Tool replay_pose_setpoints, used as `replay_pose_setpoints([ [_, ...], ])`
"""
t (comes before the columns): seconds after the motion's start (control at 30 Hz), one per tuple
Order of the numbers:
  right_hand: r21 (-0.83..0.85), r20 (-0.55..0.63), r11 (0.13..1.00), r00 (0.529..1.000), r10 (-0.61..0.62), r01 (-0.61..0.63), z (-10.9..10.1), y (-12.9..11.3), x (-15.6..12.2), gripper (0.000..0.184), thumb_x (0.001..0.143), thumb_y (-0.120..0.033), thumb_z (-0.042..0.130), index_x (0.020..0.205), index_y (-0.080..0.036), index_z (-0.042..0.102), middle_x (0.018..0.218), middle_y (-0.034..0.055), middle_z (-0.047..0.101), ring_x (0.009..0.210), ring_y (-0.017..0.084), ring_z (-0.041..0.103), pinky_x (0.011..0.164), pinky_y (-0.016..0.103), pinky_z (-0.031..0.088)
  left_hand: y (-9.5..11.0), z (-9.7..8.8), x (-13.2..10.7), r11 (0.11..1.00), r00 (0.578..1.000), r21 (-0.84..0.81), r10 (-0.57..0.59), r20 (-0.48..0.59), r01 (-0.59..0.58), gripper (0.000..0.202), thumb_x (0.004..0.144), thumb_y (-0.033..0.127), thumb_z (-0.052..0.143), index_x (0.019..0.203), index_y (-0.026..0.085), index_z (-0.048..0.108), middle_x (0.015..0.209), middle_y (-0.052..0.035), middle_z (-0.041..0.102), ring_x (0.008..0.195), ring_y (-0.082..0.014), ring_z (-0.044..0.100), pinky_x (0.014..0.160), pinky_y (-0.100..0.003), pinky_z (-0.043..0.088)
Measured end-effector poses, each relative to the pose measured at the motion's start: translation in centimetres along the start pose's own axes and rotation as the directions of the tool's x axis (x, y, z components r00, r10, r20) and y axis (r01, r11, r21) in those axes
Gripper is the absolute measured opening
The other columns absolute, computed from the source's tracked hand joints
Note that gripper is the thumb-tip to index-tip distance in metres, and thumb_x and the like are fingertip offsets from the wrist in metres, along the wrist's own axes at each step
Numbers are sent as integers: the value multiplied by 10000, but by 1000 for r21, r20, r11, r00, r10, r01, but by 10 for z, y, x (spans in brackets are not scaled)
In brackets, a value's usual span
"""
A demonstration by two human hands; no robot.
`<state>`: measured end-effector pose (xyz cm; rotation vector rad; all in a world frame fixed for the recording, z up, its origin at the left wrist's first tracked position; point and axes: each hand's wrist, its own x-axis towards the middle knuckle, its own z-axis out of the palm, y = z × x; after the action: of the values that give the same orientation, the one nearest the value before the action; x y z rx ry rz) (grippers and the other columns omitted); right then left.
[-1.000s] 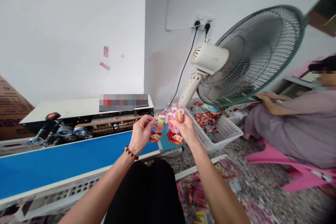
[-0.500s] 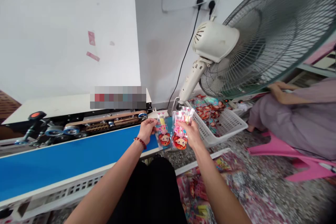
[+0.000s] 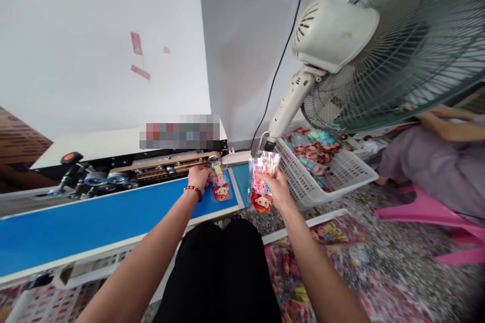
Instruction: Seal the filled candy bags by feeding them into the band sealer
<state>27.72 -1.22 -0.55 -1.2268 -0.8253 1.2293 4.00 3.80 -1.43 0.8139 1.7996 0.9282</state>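
My left hand (image 3: 199, 180) is closed on the left edge of a clear packet (image 3: 221, 192). The packet has a yellow and pink piece at its top and a red cartoon face at its base. It lies at the right end of the blue conveyor belt (image 3: 151, 217), by the sealing machine's band (image 3: 166, 162). In my right hand (image 3: 279, 190) is a small bunch of similar packets (image 3: 261, 202), pinched between thumb and fingers beyond the belt's end. How many are in the bunch I cannot tell.
A white basket of packets (image 3: 350, 176) stands on the floor at right, behind a standing fan (image 3: 333, 35). Below my right arm is a container of more packets (image 3: 299, 282). A person (image 3: 435, 156) sits on a pink stool (image 3: 413, 212) at far right.
My left hand has moved left with one packet, away from the bunch and onto the belt beside the machine. My right hand still holds its bunch. The view has shifted slightly.
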Motion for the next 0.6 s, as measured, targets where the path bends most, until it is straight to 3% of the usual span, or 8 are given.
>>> replay_pose_setpoints([
  [0.17,39,64,998,997,40,-43,23,7,2,403,555,-370,880,894,-202,742,763,2,752,641,197,659,644,313,518,-15,-57,-7,996,994,86,34,-101,-26,110,745,213,652,826,142,631,875,-114,714,684,-223,703,527,-276,437],
  [0.2,42,84,998,995,45,-49,27,10,4,411,553,-374,880,898,-196,745,776,7,756,649,196,660,651,311,518,-19,-65,-13,988,978,139,98,-184,-73,155,754,240,658,877,148,638,925,-117,713,752,-237,706,579,-292,469],
  [0.27,43,122,997,991,58,-64,33,16,8,433,538,-373,886,904,-185,748,803,18,764,666,196,662,665,309,519,-26,-71,-28,937,888,278,301,-346,-209,248,785,309,661,987,167,639,1029,-117,700,887,-252,689,707,-327,517],
  [0.3,40,136,997,989,65,-72,35,19,11,446,530,-373,890,907,-180,750,816,25,767,678,199,666,674,311,522,-28,-68,-36,897,842,337,402,-361,-284,262,805,345,650,1007,178,641,1041,-110,695,910,-250,676,755,-339,524],
  [0.33,33,147,996,986,74,-79,37,22,13,460,521,-374,894,911,-175,750,827,33,770,693,204,672,684,315,524,-29,-61,-43,860,822,363,476,-313,-360,258,825,378,632,998,188,651,1024,-99,697,901,-245,668,781,-344,525],
  [0.43,-14,184,997,980,82,-81,40,25,17,469,529,-393,892,922,-180,751,854,49,775,748,230,693,711,327,527,-22,-20,-58,848,867,185,496,58,-497,268,841,442,609,899,198,701,888,-67,714,779,-213,644,725,-315,515],
  [0.5,-46,209,998,976,58,-49,41,24,18,437,551,-402,884,914,-198,751,857,45,774,775,237,699,727,329,525,-13,10,-59,887,874,7,453,177,-461,273,794,438,649,867,185,719,830,-57,713,723,-191,616,647,-281,494],
  [0.6,-52,208,999,978,19,-9,37,20,19,409,577,-405,874,918,-216,750,859,33,772,785,231,694,745,327,526,-1,37,-53,925,918,-201,357,172,-322,233,707,391,710,756,164,705,692,-27,663,623,-145,548,554,-235,433],
])
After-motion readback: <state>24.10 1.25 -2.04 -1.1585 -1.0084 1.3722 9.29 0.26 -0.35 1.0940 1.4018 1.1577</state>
